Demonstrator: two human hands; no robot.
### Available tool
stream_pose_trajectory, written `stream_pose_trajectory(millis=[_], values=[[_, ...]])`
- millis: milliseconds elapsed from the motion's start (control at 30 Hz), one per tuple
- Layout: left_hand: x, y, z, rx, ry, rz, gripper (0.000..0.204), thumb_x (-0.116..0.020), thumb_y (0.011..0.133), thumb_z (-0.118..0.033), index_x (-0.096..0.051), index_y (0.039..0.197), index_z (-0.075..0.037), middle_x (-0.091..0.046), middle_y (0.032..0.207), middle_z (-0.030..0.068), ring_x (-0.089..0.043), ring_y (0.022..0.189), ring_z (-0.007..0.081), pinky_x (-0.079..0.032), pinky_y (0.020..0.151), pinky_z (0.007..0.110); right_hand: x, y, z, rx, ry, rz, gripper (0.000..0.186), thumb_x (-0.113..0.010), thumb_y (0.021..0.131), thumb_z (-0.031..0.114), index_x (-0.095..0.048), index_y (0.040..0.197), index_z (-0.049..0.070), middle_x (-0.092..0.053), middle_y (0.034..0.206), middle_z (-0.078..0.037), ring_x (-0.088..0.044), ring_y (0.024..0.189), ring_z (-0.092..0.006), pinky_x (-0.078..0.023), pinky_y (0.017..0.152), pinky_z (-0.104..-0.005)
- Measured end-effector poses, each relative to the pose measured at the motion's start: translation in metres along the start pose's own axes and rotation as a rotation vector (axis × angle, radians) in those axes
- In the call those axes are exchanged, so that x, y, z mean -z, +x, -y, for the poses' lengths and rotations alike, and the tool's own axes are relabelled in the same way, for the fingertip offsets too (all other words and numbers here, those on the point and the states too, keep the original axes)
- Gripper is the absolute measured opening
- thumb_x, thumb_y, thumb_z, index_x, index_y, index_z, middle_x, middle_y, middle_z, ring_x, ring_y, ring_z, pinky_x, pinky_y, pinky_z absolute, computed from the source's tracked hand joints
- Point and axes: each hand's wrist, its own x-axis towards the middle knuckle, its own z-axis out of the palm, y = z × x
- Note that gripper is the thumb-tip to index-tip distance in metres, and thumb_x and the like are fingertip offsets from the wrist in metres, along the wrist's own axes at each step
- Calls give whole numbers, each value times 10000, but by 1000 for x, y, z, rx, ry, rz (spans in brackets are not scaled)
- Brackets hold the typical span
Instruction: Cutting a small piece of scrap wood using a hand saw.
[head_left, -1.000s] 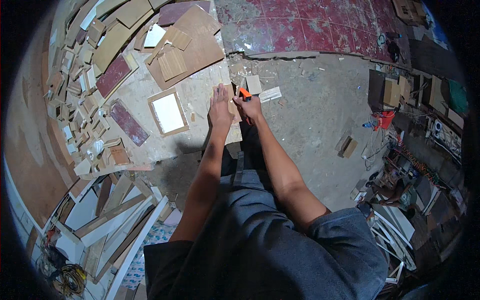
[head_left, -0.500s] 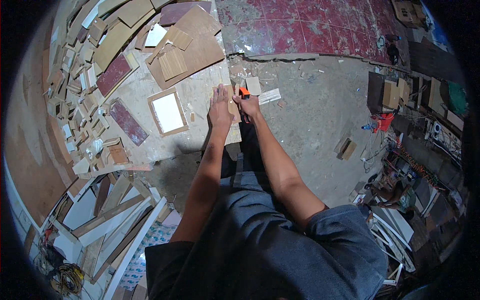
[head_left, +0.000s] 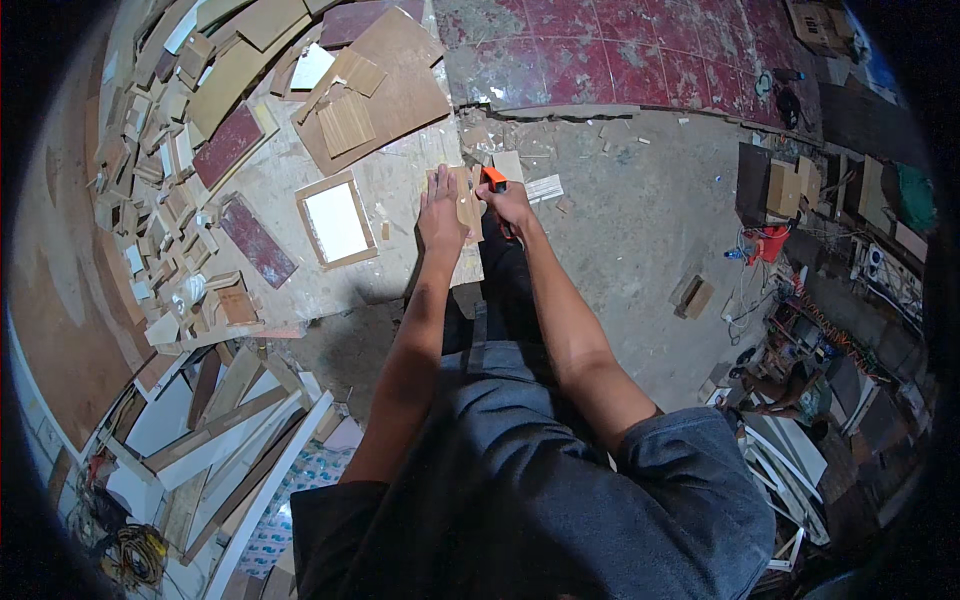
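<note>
My left hand (head_left: 441, 215) lies flat with its fingers stretched out, pressing on a small light-brown wooden board (head_left: 468, 205) at the right edge of the worktable (head_left: 400, 255). Just beyond that edge, my right hand (head_left: 510, 203) is closed around the grip of an orange-and-black tool (head_left: 494, 179). Part of the tool shows below the hand too; its working end is hidden, so I cannot tell its exact kind. Left of my left hand, a brown-bordered panel with a white middle (head_left: 338, 222) lies on the table.
Large brown sheets (head_left: 390, 90) and a dark red board (head_left: 257, 241) lie on the table, with many wood offcuts (head_left: 160, 215) at left. Scrap planks (head_left: 215, 455) lean below it. A wooden block (head_left: 690, 297) sits on the concrete floor. Another person (head_left: 790, 390) is at far right.
My right hand and the orange-and-black tool have shifted slightly to the right, away from the board. My left hand stays in place on the board.
</note>
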Motion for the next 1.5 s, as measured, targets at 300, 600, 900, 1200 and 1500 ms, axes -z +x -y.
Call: stream_pose_trajectory(millis=[300, 600, 900, 1200, 1500], values=[[1, 2, -3, -5, 34, 17, 1182, -918, 610, -243, -233, 1565, -120, -120, 1661, 32, -155, 1521, 220, -221, 1226, 372, 8, 24, -7, 78, -213, 54, 336, -836, 715, 260, -733, 891, -8, -716, 798, -94, -646, 707, -170, -508, 681, -334], [-1, 0, 2, -3, -2, 14, 1205, -924, 596, -229, -221, 1568, -118, -111, 1662, 30, -152, 1522, 222, -208, 1231, 375, -1, 6, 7, 150, -285, 48, 332, -828, 765, 262, -676, 862, -16, -633, 738, -23, -543, 656, -131, -460, 628, -321], [1, 3, -2, -49, -31, -41, 1200, -927, 581, -227, -244, 1560, -103, -131, 1657, 59, -181, 1514, 247, -230, 1225, 387, -6, 19, -16, 66, -98, -15, 216, -779, 832, 193, -677, 898, 14, -585, 667, -2, -486, 550, -108, -387, 498, -320], [-3, -2, 7, -22, -21, -20, 1188, -922, 588, -222, -247, 1557, -95, -137, 1655, 55, -182, 1514, 238, -235, 1224, 386, -6, 3, -4, -50, -22, 50, 257, -796, 812, 235, -727, 893, 2, -673, 779, -41, -575, 667, -126, -461, 612, -336], [1, -1, 5, -19, -45, -2, 1217, -925, 581, -194, -220, 1569, -97, -123, 1660, 61, -171, 1517, 243, -227, 1228, 390, 1, -2, -4, 54, -108, 91, 250, -780, 829, 249, -746, 924, 20, -674, 744, -33, -571, 648, -104, -461, 627, -300]])
